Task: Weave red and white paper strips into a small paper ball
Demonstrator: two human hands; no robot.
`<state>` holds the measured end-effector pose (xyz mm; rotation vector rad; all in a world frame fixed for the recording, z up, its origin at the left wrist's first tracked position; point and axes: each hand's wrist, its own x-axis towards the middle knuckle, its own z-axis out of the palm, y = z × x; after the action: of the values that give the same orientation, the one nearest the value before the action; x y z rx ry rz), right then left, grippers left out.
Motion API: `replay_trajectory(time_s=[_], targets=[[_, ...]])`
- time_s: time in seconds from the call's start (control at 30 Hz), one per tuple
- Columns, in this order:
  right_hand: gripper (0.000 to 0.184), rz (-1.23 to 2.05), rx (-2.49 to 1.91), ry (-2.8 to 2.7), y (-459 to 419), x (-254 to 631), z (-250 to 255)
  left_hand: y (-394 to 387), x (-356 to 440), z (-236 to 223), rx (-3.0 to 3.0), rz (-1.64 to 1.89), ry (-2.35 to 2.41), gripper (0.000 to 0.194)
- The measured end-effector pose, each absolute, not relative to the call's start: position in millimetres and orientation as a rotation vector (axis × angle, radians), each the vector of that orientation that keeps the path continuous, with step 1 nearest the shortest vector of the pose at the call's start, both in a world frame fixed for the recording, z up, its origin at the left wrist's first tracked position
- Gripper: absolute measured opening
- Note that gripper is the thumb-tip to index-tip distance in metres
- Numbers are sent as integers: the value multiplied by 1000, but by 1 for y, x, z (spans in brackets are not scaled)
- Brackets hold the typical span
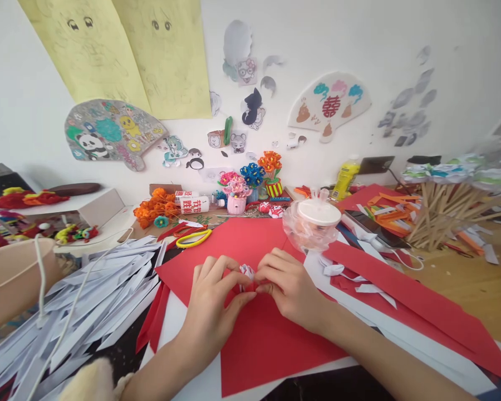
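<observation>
Between my two hands is a small folded paper piece [246, 271], white with red, mostly covered by my fingers. My left hand [212, 301] pinches it from the left, thumb and forefinger closed together. From the other side my right hand [290, 289] grips it with thumb and fingertips. Both hands are just above a large red paper sheet [271, 356], which lies over white sheets. Just beyond the right hand stands a plastic cup with a white lid [318, 214], with clear wrap around it.
White paper strips [104, 306] are piled at left beside a beige basket [16, 278]. Yellow-handled scissors [193, 238] lie behind the left hand. Paper flowers [236, 195] stand along the wall. At right are folded red paper [417, 301], orange strips [386, 209] and brown sticks [446, 214].
</observation>
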<state>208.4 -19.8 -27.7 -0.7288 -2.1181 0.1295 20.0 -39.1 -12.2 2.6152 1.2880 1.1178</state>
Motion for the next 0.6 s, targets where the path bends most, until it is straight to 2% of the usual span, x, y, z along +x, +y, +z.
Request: replay_trajectory(time_s=[0.13, 0.3, 0.6], targets=[[22, -156, -653, -2175, -18, 212, -29, -43, 20, -8, 2683, 1138, 1247, 13], [24, -353, -625, -2266, -17, 215, -30, -44, 22, -8, 2778, 1152, 1220, 16], [24, -380, -637, -2335, -16, 215, -34, -43, 22, -13, 2860, 1070, 1223, 18]])
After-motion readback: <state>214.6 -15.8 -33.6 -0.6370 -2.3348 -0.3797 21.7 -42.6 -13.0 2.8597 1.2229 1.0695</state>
